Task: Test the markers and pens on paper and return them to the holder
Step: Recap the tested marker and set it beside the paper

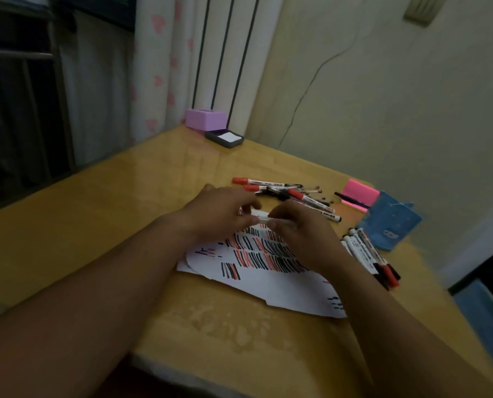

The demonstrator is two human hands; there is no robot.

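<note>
Both hands meet over a white sheet of paper (271, 285) covered with red and black test strokes. My left hand (219, 211) pinches one end of a white marker (264, 218), and my right hand (300, 234) grips its other end. The marker lies level between them, just above the paper. A heap of red-capped markers and thin pens (285, 192) lies behind the hands. Several more markers (368, 254) lie in a row at the right, beside the blue holder (389, 225).
The wooden table (124, 202) stands in a corner against a wall. A pink sticky-note pad (360, 193) with a black pen lies behind the holder. A purple box (205, 119) and a small dark tray (224, 138) sit at the far corner by the curtain.
</note>
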